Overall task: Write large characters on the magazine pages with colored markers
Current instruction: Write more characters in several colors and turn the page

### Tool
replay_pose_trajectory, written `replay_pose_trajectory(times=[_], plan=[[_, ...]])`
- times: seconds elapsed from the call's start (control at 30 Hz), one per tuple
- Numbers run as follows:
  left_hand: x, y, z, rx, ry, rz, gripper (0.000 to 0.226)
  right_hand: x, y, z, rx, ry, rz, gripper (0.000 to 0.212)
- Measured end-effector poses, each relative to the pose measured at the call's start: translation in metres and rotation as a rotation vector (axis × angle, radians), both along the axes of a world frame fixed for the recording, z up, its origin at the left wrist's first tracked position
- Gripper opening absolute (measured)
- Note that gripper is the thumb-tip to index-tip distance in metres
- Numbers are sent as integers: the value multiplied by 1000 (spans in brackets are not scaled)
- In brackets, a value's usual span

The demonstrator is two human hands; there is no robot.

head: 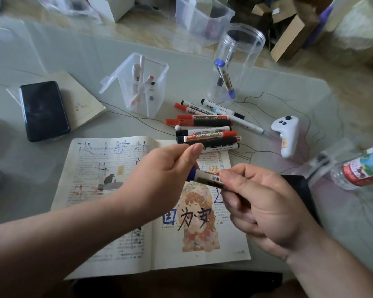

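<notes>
Above the open magazine (91, 168), both hands held one blue-capped whiteboard marker (204, 175). The right hand (261, 203) gripped its barrel with curled fingers, while the left hand (159, 179) pinched the blue cap end. Large blue characters showed on the right page. A pile of red and black markers (207, 127) lay just beyond the magazine's far edge, and a phone (44, 110) lay far left.
</notes>
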State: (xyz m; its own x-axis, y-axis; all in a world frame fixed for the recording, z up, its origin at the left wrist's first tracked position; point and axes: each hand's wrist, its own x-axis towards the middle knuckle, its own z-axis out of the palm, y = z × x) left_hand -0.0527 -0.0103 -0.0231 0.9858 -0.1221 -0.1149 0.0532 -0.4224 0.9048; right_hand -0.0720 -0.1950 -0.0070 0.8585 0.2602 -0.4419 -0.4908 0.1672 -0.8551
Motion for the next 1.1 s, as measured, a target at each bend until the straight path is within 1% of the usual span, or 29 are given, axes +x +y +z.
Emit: replay_pose_trajectory(times=[0.1,0.2,0.27,0.33,0.4,0.47,0.53,0.6,0.63,0.7,0.8,0.87,0.93,1.1], plan=[[4,4,0,103,-138,-27,54,5,-4,5,91,141,38,9],[5,6,4,111,-282,-53,50,8,-9,7,165,188,43,8],[6,6,3,90,-279,-57,50,8,-9,6,173,139,35,2],[11,7,1,110,-192,-55,51,9,-10,2,150,54,-12,11],[16,9,0,222,-71,-90,49,10,-10,-2,85,-69,-82,11],[19,14,0,394,14,-160,43,10,-10,-4,-37,-214,-99,7],[22,20,4,539,-31,-206,36,8,-9,-6,-237,-354,-77,7],[26,26,13,584,-157,-167,34,5,-5,-6,-406,-467,-53,12],[29,28,19,574,-218,-131,38,4,-3,-4,-430,-501,-42,14],[33,29,30,512,-304,-72,48,4,2,4,-389,-545,-32,12],[39,33,45,413,-385,-39,55,13,8,23,-377,-612,-84,8],[41,37,51,347,-401,-32,56,27,9,31,-442,-646,-174,14],[42,40,55,290,-406,-19,55,43,9,38,-549,-712,-253,18],[44,45,62,234,-434,10,55,95,9,75,-697,-890,-435,6]])
